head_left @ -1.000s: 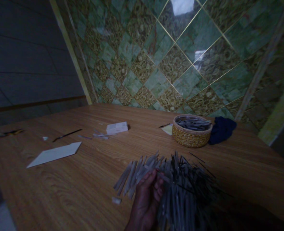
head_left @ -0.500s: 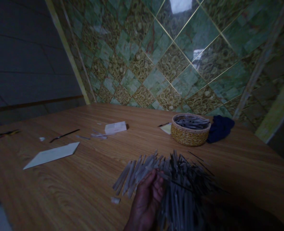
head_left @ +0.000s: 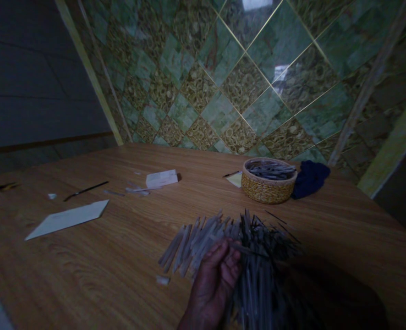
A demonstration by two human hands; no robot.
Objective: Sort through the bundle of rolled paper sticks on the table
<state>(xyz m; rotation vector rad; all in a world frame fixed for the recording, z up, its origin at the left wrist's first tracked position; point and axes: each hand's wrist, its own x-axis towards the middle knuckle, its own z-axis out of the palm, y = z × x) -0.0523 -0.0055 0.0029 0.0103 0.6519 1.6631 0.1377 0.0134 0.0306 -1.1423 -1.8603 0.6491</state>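
My left hand [head_left: 214,279] is closed in a pinch on a narrow translucent plastic sleeve [head_left: 241,247], from which a thin dark stick runs to the right. My right hand [head_left: 321,282] is a dark shape in deep shadow beside the stick's far end; its fingers do not show clearly. Flat translucent sleeves [head_left: 179,250] lie fanned out on the table to the left of and behind my left hand. On the right side is a dense pile of dark thin sticks and sleeves [head_left: 256,279], partly hidden by shadow.
A woven basket [head_left: 268,189] full of similar strips stands at the back right, with a dark blue cloth [head_left: 311,178] beside it. A small white box [head_left: 161,178], a pale card [head_left: 68,219], a long dark strip [head_left: 86,190] and plastic scraps lie on the wooden table [head_left: 96,284].
My right hand has come in from the lower right, closer to my left hand. The left hand keeps its pinch on the sleeve. The view has shifted slightly.
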